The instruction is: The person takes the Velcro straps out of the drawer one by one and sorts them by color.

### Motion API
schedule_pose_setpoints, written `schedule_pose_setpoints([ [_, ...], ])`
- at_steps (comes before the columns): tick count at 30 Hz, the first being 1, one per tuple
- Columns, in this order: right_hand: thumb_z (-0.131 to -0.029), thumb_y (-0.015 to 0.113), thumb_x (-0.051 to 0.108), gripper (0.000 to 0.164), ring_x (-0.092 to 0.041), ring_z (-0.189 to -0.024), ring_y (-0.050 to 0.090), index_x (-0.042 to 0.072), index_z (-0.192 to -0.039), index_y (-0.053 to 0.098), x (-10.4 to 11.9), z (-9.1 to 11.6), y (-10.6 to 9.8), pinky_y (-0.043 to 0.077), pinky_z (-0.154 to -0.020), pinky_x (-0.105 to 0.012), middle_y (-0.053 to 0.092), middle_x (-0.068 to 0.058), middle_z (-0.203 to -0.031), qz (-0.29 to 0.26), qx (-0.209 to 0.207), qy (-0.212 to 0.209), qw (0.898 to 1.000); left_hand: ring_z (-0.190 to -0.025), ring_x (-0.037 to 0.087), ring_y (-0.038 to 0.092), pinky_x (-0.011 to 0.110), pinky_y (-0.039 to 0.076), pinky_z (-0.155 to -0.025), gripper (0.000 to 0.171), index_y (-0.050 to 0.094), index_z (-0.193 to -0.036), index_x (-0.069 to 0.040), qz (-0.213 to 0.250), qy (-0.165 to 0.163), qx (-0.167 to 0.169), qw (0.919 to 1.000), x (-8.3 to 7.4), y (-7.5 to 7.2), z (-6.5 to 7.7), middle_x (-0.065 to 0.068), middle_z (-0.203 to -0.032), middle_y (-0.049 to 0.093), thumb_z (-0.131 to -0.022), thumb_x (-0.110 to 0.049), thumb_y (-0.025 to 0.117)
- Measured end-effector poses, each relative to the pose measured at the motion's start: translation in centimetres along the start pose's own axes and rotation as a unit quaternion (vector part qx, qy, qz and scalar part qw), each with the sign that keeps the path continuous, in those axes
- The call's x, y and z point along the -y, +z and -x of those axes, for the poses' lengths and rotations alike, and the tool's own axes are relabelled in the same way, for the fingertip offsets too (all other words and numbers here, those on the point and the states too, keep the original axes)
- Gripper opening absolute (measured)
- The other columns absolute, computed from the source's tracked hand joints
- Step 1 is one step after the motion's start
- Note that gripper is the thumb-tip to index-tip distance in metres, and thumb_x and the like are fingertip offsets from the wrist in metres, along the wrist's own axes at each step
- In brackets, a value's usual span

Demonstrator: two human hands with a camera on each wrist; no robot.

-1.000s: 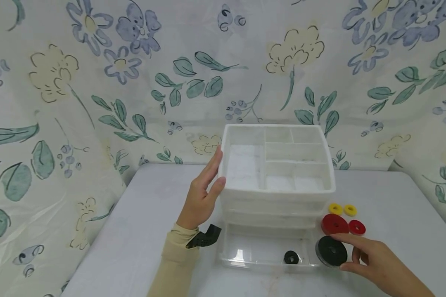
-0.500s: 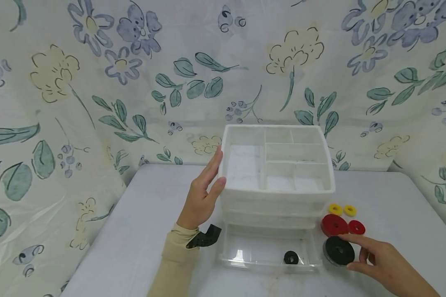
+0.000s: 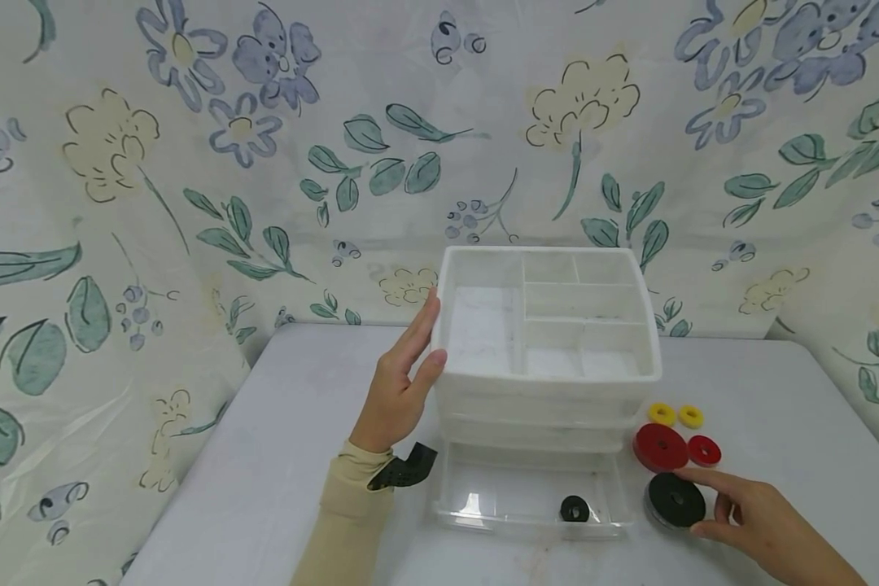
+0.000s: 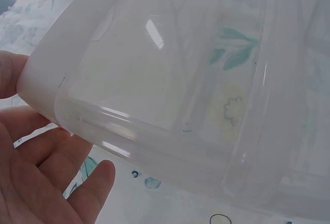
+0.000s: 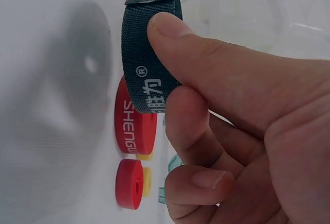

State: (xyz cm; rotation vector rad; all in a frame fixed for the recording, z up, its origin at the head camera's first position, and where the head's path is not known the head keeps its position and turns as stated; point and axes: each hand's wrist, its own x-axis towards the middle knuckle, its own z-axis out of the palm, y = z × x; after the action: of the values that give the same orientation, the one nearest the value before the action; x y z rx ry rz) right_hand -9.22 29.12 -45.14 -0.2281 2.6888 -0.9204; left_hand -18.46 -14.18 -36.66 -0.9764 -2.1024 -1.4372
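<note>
In the head view my right hand (image 3: 765, 513) pinches a roll of black hook-and-loop tape (image 3: 675, 500) at its edge, just right of the pulled-out clear drawer (image 3: 513, 488). The right wrist view shows white lettering on the roll (image 5: 142, 54), with the thumb pressed on its outer face. A small black roll (image 3: 575, 509) lies in the drawer. My left hand (image 3: 395, 391) rests with straight fingers along the left side of the white drawer organizer (image 3: 549, 399), thumb near its front corner. The left wrist view shows these fingers (image 4: 56, 157) at the organizer's corner.
Beyond the black roll lie a large red roll (image 3: 661, 447), a small red roll (image 3: 704, 450) and two small yellow rolls (image 3: 662, 414). The organizer's top has several compartments. A floral sheet (image 3: 381, 81) hangs behind the white table (image 3: 293, 423).
My right hand has moved a little to the right with the black roll, away from the drawer's right edge. The left hand keeps its place on the organizer.
</note>
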Motion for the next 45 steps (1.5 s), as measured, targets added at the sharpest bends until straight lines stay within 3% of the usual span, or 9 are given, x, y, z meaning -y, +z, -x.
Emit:
schedule_pose_setpoints([
  [4, -0.082, 0.083, 0.018, 0.066, -0.006, -0.062, 0.046, -0.005, -0.137, 0.055, -0.4, -0.1, 0.1, 0.046, -0.054, -0.021, 0.051, 0.002, -0.07, -0.002, 0.006, -0.013, 1.0, -0.152, 0.025, 0.022, 0.036, 0.025, -0.12, 0.057, 0.028, -0.158, -0.006, -0.001, 0.001, 0.001, 1.0, -0.1, 0.0, 0.0, 0.004, -0.166, 0.022, -0.107, -0.012, 0.05],
  [11, -0.081, 0.083, 0.019, 0.065, -0.009, -0.062, 0.047, -0.005, -0.136, 0.057, -0.7, -0.4, 0.4, 0.046, -0.054, -0.022, 0.05, 0.001, -0.07, -0.018, 0.017, 0.009, 1.0, -0.152, 0.025, 0.022, 0.036, 0.025, -0.12, 0.057, 0.028, -0.158, -0.006, 0.0, 0.0, 0.0, 1.0, -0.1, 0.0, -0.1, 0.005, -0.166, 0.022, -0.107, -0.013, 0.05],
  [24, -0.079, 0.085, 0.023, 0.066, -0.008, -0.064, 0.046, -0.002, -0.135, 0.059, -1.4, -0.8, 0.9, 0.045, -0.054, -0.021, 0.051, 0.001, -0.071, -0.007, 0.022, 0.003, 1.0, -0.152, 0.025, 0.023, 0.036, 0.026, -0.12, 0.057, 0.028, -0.158, -0.005, -0.003, 0.002, -0.002, 1.0, -0.1, 0.0, -0.1, 0.005, -0.166, 0.022, -0.107, -0.017, 0.05],
  [34, -0.08, 0.085, 0.023, 0.067, -0.009, -0.065, 0.048, -0.002, -0.136, 0.058, -1.6, -0.9, 1.0, 0.046, -0.055, -0.022, 0.052, 0.001, -0.072, -0.005, 0.027, 0.013, 1.0, -0.152, 0.024, 0.022, 0.037, 0.025, -0.12, 0.059, 0.027, -0.158, -0.004, 0.002, 0.003, -0.002, 1.0, -0.2, 0.1, -0.1, 0.006, -0.166, 0.021, -0.104, -0.006, 0.051],
  [40, -0.078, 0.086, 0.025, 0.072, -0.013, -0.067, 0.051, 0.0, -0.138, 0.055, -1.0, -0.6, 0.8, 0.048, -0.057, -0.023, 0.055, 0.002, -0.073, 0.007, 0.013, 0.048, 0.999, -0.152, 0.024, 0.021, 0.036, 0.026, -0.119, 0.06, 0.026, -0.158, -0.003, 0.005, 0.002, 0.0, 1.0, -0.1, 0.1, -0.1, 0.008, -0.166, 0.021, -0.103, -0.001, 0.05],
  [45, -0.081, 0.084, 0.027, 0.064, -0.007, -0.063, 0.047, 0.004, -0.136, 0.059, 0.3, -0.1, 0.2, 0.045, -0.055, -0.022, 0.053, 0.004, -0.071, 0.037, -0.027, 0.02, 0.999, -0.152, 0.024, 0.022, 0.036, 0.026, -0.119, 0.06, 0.027, -0.158, -0.004, 0.003, 0.0, -0.001, 1.0, -0.1, 0.1, -0.1, 0.007, -0.166, 0.021, -0.103, 0.0, 0.05],
])
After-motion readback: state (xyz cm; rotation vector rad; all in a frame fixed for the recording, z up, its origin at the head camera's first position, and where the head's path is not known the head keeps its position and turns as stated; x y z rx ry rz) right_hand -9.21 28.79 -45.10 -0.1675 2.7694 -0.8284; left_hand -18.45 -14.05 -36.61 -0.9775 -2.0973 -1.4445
